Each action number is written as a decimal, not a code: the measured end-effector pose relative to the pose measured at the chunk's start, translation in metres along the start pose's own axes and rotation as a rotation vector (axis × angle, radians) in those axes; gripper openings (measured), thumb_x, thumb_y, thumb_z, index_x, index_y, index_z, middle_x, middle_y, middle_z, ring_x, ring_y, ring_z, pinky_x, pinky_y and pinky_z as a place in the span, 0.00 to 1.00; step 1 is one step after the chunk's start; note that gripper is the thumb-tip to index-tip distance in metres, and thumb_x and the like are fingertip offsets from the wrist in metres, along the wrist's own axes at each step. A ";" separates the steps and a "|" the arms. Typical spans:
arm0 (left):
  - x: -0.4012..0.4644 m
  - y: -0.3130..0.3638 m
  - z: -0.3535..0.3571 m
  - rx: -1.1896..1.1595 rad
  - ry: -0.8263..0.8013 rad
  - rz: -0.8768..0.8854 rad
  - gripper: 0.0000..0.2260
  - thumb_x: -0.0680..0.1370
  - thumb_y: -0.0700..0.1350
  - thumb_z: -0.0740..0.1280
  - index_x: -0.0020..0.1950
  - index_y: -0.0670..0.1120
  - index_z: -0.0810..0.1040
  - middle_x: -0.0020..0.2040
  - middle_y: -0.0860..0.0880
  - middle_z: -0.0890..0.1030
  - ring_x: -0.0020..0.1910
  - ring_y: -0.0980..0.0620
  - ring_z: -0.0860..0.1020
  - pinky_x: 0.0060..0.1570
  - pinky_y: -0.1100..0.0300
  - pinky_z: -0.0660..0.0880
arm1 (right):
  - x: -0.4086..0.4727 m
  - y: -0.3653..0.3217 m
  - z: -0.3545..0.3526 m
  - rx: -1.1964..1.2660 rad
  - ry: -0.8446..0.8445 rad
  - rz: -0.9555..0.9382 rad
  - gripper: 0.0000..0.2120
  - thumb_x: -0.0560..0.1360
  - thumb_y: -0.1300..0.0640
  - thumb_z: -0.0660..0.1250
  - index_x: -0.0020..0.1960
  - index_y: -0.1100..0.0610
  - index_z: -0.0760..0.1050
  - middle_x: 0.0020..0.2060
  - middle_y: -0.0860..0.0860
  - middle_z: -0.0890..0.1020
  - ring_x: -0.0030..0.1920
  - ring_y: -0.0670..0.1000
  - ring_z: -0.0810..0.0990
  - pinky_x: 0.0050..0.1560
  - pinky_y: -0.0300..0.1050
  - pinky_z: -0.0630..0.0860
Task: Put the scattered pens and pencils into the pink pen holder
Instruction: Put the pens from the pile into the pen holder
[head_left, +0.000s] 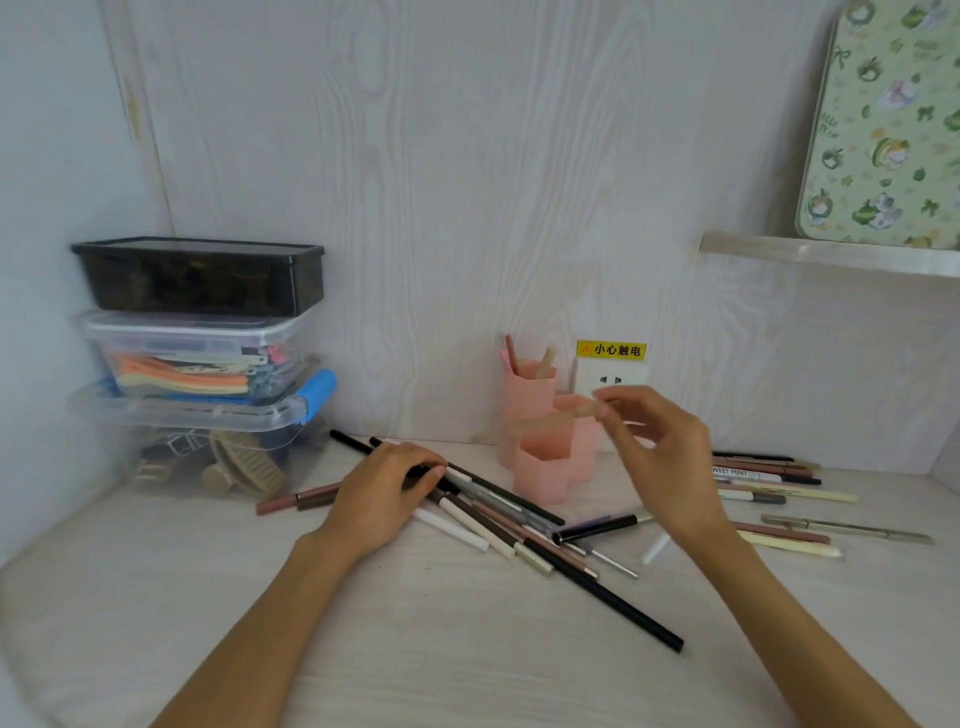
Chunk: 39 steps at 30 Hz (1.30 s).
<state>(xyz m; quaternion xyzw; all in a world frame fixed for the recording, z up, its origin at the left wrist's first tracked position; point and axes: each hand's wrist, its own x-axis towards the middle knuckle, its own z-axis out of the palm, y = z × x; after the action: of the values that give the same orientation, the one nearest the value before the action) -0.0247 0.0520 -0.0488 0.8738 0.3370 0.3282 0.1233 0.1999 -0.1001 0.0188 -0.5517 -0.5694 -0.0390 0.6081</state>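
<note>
Above the pink pen holder (545, 441), the right hand (660, 447) is pinching a tan pencil (582, 409) in its fingertip grip, blurred. Tipping it upright over an open cup should be helping it drop cleanly. On the counter (363, 623), the left hand (387, 486) is pressing fingers onto scattered pens (498, 512).

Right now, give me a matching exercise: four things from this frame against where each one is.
Things:
1. pink pen holder
2. left hand
3. right hand
4. dark box

Places:
A. top of the container stack
B. raised beside the holder, pinching a pen
C. flat on the pens on the desk
D. below the wall socket

Pairs: 1-D, 2-C, 3-B, 4-A
</note>
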 end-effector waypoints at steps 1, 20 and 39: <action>0.000 0.000 0.000 0.003 0.008 0.004 0.07 0.79 0.52 0.62 0.51 0.57 0.80 0.47 0.61 0.79 0.47 0.62 0.73 0.44 0.67 0.69 | 0.007 -0.003 -0.001 0.050 0.076 0.020 0.06 0.75 0.61 0.67 0.49 0.51 0.79 0.41 0.42 0.84 0.41 0.40 0.82 0.43 0.30 0.76; 0.000 0.004 -0.002 0.008 0.018 -0.006 0.08 0.79 0.48 0.63 0.54 0.55 0.80 0.52 0.57 0.80 0.54 0.57 0.73 0.53 0.61 0.71 | 0.082 -0.016 0.061 -0.540 0.014 -0.132 0.06 0.75 0.55 0.66 0.49 0.56 0.78 0.44 0.49 0.85 0.47 0.51 0.80 0.46 0.45 0.73; 0.008 0.040 -0.008 0.129 -0.310 0.259 0.13 0.80 0.45 0.61 0.61 0.57 0.77 0.56 0.60 0.79 0.54 0.61 0.71 0.54 0.60 0.71 | -0.016 0.022 0.016 -0.348 -0.692 0.084 0.04 0.70 0.48 0.70 0.38 0.47 0.82 0.37 0.40 0.83 0.37 0.43 0.79 0.40 0.42 0.77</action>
<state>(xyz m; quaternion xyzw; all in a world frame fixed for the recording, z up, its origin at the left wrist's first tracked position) -0.0051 0.0275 -0.0215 0.9559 0.2191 0.1808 0.0742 0.1984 -0.0894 -0.0114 -0.6501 -0.7027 0.0785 0.2784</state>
